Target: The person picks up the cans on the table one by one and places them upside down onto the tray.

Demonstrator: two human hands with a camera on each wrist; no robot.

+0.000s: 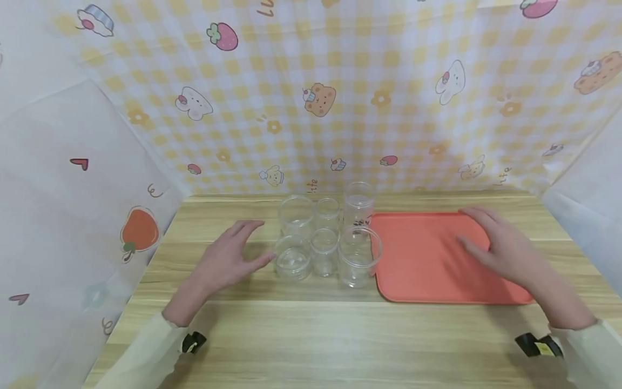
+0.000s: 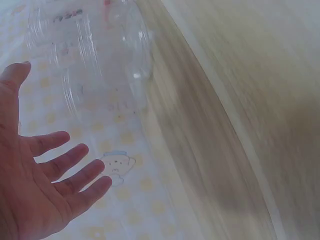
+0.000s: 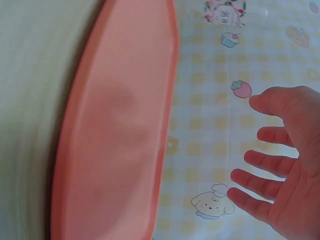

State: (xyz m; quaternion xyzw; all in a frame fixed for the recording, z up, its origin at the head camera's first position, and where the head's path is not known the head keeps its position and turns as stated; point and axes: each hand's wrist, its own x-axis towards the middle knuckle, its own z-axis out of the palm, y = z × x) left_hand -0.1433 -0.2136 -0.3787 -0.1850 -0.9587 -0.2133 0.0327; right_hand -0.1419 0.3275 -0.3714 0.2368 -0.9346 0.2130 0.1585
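Note:
Several clear plastic containers stand grouped mid-table in the head view. At the front are a wide short jar (image 1: 292, 265), a narrow jar (image 1: 324, 259) and a wide-rimmed cup (image 1: 357, 265). Behind them are another wide jar (image 1: 296, 216), a small jar (image 1: 328, 213) and a tall one (image 1: 359, 210) with dark and red marks. My left hand (image 1: 230, 256) is just left of the group, fingers spread, holding nothing. Over the right part of a red-orange tray (image 1: 423, 259) hovers my right hand (image 1: 502, 248), also holding nothing, its fingers loosely bent.
The wooden table (image 1: 311, 335) stretches in front of the containers and tray. A yellow-checked cloth (image 1: 291, 135) with cartoon prints hangs behind it, and a white sheet (image 1: 73, 216) hangs at the left. The tray's left edge lies right beside the cups.

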